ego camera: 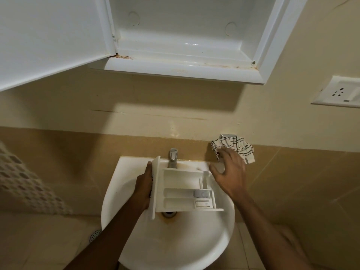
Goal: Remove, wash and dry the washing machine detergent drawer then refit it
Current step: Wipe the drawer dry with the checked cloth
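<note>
Here, in the head view, the left hand (144, 185) grips the front panel of the white detergent drawer (185, 193), holding it over the sink (136, 242) just in front of the tap (173, 157), compartments facing up. The right hand (230, 172) is wide, fingers spread and holding nothing, at the striped cloth (238, 146) hanging on the far wall to the right; whether it touches the cloth I cannot tell.
</note>
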